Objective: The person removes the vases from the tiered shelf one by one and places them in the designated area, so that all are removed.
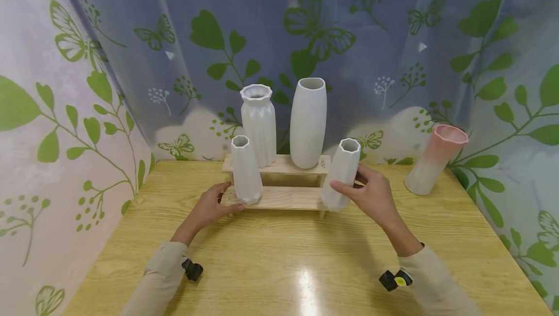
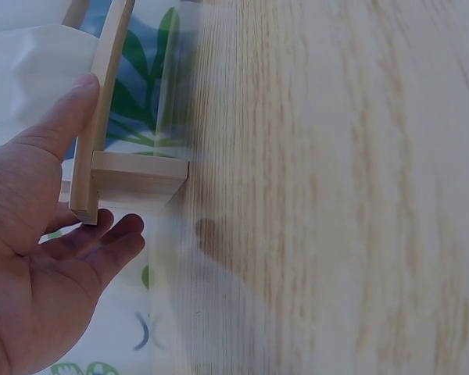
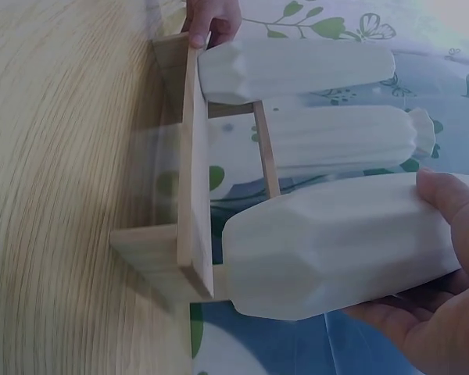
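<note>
My right hand (image 1: 373,194) grips a white faceted vase (image 1: 342,173) round its side, thumb in front. The vase leans slightly at the right end of the lower step of a two-step wooden stand (image 1: 290,198); in the right wrist view its base (image 3: 254,262) appears just off the board. My left hand (image 1: 211,207) pinches the left end of that step, with the thumb (image 2: 66,117) on the board and the fingers beyond and under it. Beside this hand, a matching white vase (image 1: 247,173) stands on the lower step.
On the upper step stand a fluted white vase (image 1: 260,131) and a tall smooth white vase (image 1: 308,122). A pink-and-white vase (image 1: 436,160) is at the table's right rear. A patterned curtain (image 1: 279,24) hangs behind the wooden table (image 1: 271,262).
</note>
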Tool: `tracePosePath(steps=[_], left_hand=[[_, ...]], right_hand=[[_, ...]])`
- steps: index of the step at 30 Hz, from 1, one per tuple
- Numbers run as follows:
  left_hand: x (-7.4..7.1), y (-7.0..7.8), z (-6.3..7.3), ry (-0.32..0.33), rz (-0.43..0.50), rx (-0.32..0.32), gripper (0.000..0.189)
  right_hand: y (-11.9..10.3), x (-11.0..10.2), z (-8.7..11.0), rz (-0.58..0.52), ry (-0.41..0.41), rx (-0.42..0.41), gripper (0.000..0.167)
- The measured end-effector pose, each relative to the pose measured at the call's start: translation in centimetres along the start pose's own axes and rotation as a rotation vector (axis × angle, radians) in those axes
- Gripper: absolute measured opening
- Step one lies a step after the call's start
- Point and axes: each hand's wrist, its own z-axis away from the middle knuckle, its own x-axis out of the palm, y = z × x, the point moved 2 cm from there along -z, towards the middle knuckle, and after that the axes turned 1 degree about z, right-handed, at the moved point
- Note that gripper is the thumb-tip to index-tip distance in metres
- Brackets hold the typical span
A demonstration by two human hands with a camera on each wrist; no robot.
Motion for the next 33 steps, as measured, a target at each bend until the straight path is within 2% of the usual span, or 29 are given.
tracePosePath(steps=[9, 18, 28, 33], left_hand=[[0.1, -0.1, 0.0, -0.003, 0.006, 0.011, 0.099], [0.0, 0.0, 0.0, -0.006, -0.007, -0.007, 0.098], [0.0, -0.1, -0.2, -0.008, -0.001, -0.004, 0.097], [0.0, -0.1, -0.1, -0.010, 0.007, -0.009, 0.100]], right_hand=[[2.1, -2.0, 0.0, 0.078, 0.050, 0.002, 0.061], [4.4, -3.7, -0.2, 0.119, 0.084, 0.019, 0.059], [6.5, -6.1, -1.7, 0.176, 0.123, 0.036, 0.064], [7.3, -7.2, -2.4, 0.199, 0.148, 0.024, 0.061]])
